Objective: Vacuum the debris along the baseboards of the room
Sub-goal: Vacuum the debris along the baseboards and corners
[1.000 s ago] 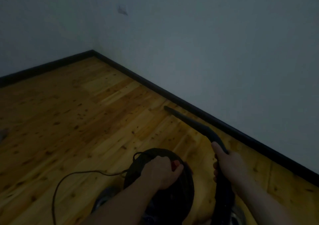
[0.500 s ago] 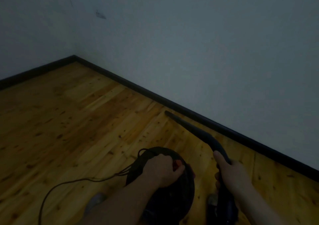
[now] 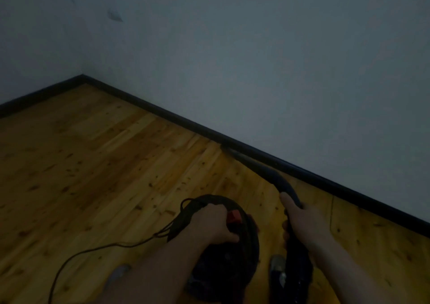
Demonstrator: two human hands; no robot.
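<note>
Right hand [image 3: 304, 222] grips the vacuum nozzle [image 3: 263, 171], tip against the baseboard [image 3: 325, 180]; left hand [image 3: 209, 224], fingers curled, holds the vacuum canister [image 3: 246, 245].

A single head-worn wide-angle camera looks forward and down, close over the wooden floor [image 3: 97, 164] toward the baseboard [image 3: 302, 172].

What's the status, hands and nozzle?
Left hand grips vacuum body. Right hand grips nozzle, tip at baseboard. Cord trails left, clear of nozzle.
</note>
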